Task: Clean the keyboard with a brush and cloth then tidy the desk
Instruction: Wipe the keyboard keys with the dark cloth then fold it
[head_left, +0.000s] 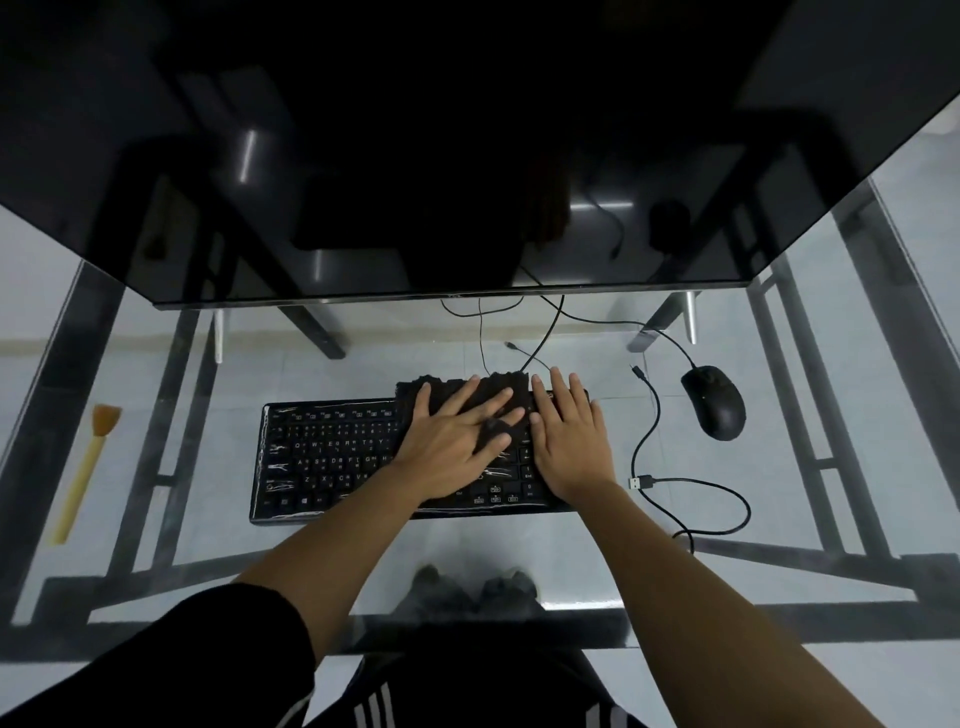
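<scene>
A black keyboard (332, 457) with a shiny plastic cover lies on the glass desk in front of me. A dark cloth (498, 389) is spread over its upper right part. My left hand (452, 447) presses flat on the cloth with fingers spread. Beside it, my right hand (569, 441) rests flat on the keyboard's right end, fingers straight and pointing away. A brush (85, 473) with a pale yellow handle and orange bristles lies at the far left of the desk, away from both hands.
A large dark monitor (467, 156) looms over the back of the glass desk (208, 364). A black mouse (714, 401) sits to the right of the keyboard. A loose USB cable (647, 480) curls between them. Black frame bars show under the glass.
</scene>
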